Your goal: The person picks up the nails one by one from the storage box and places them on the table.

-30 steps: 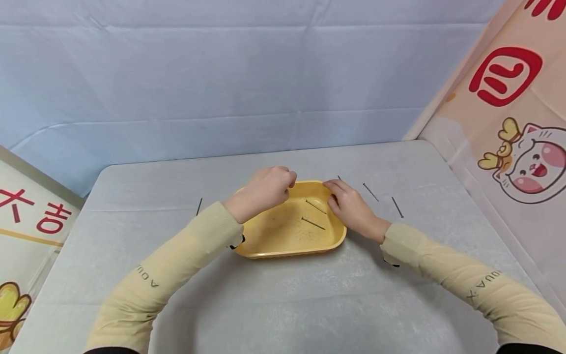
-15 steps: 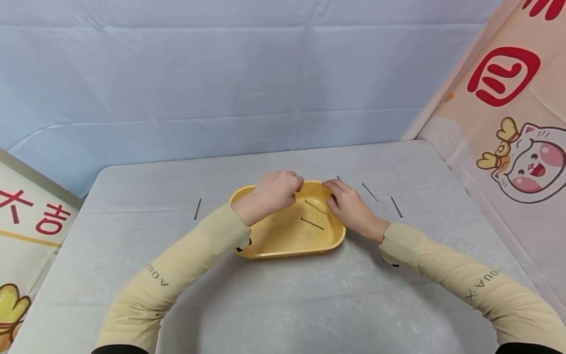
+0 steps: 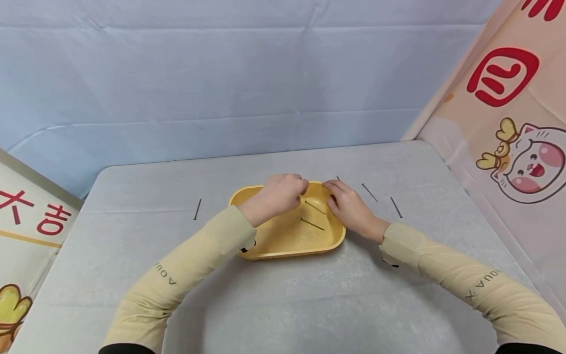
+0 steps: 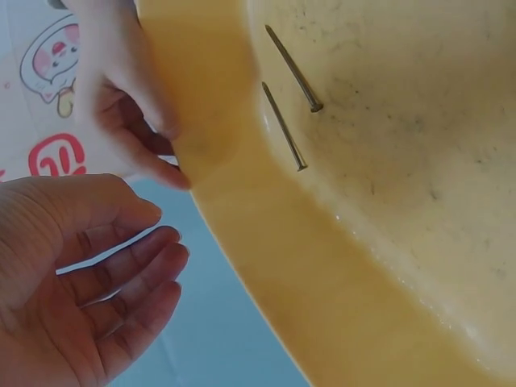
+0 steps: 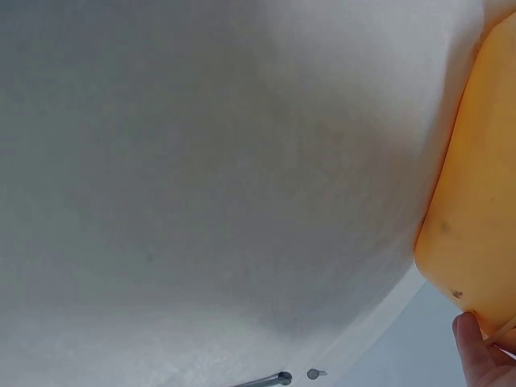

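Observation:
A yellow plastic tray (image 3: 283, 254) stands mid-table, with two dark nails (image 3: 312, 224) lying on its floor near the right end. My left hand (image 3: 280, 194) hovers over the tray's far rim. In the left wrist view, that left hand (image 4: 89, 282) has loosely bent fingers with nothing between thumb and fingertips. At the far right corner my right hand (image 3: 352, 207) grips the tray's rim, thumb toward the inside. The right wrist view catches only a finger (image 5: 476, 355) of it against the tray's outer wall (image 5: 476, 193).
Right of the tray lie two loose nails (image 3: 370, 192), and another nail (image 3: 338, 178) shows partly behind the right hand. One more nail (image 3: 197, 209) lies to the left. The grey table (image 3: 287, 305) meets a pale cloth backdrop (image 3: 265, 88), with printed panels at both sides.
My left hand has moved rightward over the tray and slightly nearer, uncovering the tray's left end and the whole left nail. The right hand keeps its place on the rim.

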The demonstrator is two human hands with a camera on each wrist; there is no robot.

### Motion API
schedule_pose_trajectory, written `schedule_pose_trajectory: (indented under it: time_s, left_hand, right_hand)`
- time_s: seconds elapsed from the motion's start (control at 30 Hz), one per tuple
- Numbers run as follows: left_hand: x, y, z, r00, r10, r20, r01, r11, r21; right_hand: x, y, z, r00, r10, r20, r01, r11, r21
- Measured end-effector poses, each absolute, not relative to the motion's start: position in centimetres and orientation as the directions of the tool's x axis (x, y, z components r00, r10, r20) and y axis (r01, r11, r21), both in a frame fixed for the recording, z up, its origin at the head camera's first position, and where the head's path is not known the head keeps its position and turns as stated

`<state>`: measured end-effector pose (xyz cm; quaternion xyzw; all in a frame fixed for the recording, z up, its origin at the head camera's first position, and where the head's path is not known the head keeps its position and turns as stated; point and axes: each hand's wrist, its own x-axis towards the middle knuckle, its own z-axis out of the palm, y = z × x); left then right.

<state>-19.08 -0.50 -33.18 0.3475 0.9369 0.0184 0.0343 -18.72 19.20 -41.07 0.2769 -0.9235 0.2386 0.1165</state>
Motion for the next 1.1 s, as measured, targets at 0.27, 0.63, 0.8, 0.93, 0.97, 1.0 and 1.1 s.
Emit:
schedule_pose_trajectory:
  time_s: [0.27,0.63,0.8,0.93,0.97,1.0,1.1]
  left_hand:
    - [-19.3,-0.1,-34.0,-0.743,0.664,-0.08,0.662,0.747,0.053]
    - [-19.7,0.5,-34.8,-0.713,0.692,-0.112,0.683,0.722,0.11]
    - [-19.9,0.5,-35.1,-0.683,0.72,-0.125,0.707,0.694,0.138]
    - [-20.2,0.6,-35.4,-0.653,0.742,-0.149,0.729,0.67,0.142]
    - [-20.2,0.6,-35.5,-0.647,0.746,-0.156,0.732,0.665,0.148]
    - [-20.3,0.7,-35.6,-0.641,0.751,-0.162,0.736,0.66,0.152]
    - [-20.4,0.8,-35.9,-0.622,0.762,-0.182,0.743,0.647,0.17]
  right_hand:
    - [-18.7,19.2,-41.1,-0.822,-0.455,0.342,-0.564,0.733,-0.381]
    - [-18.6,19.3,-41.1,-0.817,-0.46,0.348,-0.571,0.73,-0.377]
    - [-18.6,19.3,-41.1,-0.816,-0.46,0.35,-0.572,0.729,-0.376]
    - [-18.6,19.3,-41.1,-0.818,-0.458,0.348,-0.569,0.73,-0.377]
    - [-18.6,19.3,-41.1,-0.819,-0.457,0.347,-0.568,0.731,-0.378]
    - [-18.6,19.3,-41.1,-0.82,-0.457,0.346,-0.567,0.732,-0.378]
    - [-18.6,19.3,-41.1,-0.822,-0.454,0.343,-0.563,0.735,-0.378]
